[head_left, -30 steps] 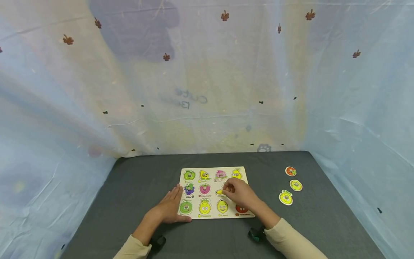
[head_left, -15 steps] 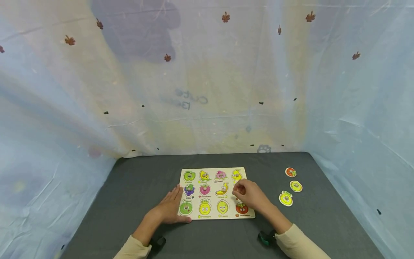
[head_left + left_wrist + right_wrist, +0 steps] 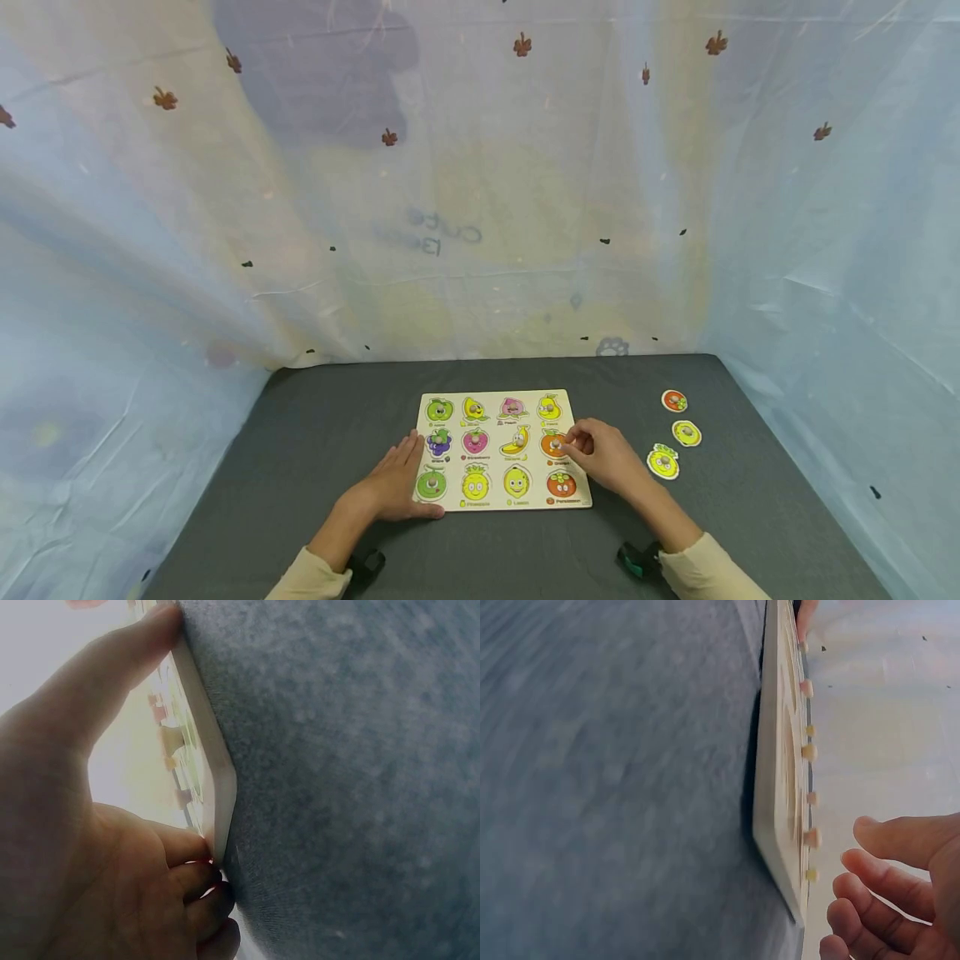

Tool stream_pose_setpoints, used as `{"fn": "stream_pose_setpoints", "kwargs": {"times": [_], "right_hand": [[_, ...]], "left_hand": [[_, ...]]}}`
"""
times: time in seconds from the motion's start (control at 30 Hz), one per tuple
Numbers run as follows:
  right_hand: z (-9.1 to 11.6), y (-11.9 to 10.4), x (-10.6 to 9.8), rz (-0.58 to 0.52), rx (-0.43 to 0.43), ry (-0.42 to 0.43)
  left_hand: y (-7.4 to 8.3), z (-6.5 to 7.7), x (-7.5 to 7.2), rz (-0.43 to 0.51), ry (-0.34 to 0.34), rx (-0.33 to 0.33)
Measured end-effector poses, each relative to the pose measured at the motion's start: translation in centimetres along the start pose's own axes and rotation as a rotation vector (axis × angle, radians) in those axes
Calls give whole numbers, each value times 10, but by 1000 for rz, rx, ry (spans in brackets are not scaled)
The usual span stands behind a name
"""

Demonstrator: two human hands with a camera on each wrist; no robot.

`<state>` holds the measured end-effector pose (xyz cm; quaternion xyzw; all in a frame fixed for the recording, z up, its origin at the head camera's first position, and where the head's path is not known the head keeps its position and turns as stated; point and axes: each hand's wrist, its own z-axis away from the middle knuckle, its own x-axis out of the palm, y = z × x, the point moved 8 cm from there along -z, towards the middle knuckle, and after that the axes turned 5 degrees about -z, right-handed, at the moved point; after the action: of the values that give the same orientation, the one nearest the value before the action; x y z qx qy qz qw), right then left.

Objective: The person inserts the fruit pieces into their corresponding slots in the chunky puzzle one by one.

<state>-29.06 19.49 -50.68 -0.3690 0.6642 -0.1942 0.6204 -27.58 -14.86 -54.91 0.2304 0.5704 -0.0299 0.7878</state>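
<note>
A pale fruit puzzle board (image 3: 495, 506) lies on the dark table, with knobbed fruit pieces in its upper two rows. My left hand (image 3: 393, 482) rests at its front left corner, fingers along the left edge and thumb on the front edge. My right hand (image 3: 606, 454) hovers by the right edge, its fingertips beside the orange piece (image 3: 552, 443). In the right wrist view the thumb and fingers stand apart, holding nothing. Left of the orange lies the banana piece (image 3: 516, 441). The front row has bare pineapple, lemon and persimmon spots, and a green piece (image 3: 431, 484).
Loose on the table at the right lie a red persimmon piece (image 3: 674, 401), a round yellow lemon piece (image 3: 686, 433) and a pineapple piece (image 3: 663, 462). A patterned pale curtain (image 3: 480, 208) hangs around the back and sides of the table (image 3: 337, 417).
My right hand has moved right, from over the banana piece to beside the orange piece, uncovering both. The left hand stays in place on the board.
</note>
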Motion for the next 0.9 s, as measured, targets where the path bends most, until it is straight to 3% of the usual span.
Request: {"fn": "stream_pose_setpoints", "kwargs": {"times": [0.9], "right_hand": [[23, 41, -54, 83, 68, 131]], "left_hand": [[0, 0, 1, -6, -7, -11]]}}
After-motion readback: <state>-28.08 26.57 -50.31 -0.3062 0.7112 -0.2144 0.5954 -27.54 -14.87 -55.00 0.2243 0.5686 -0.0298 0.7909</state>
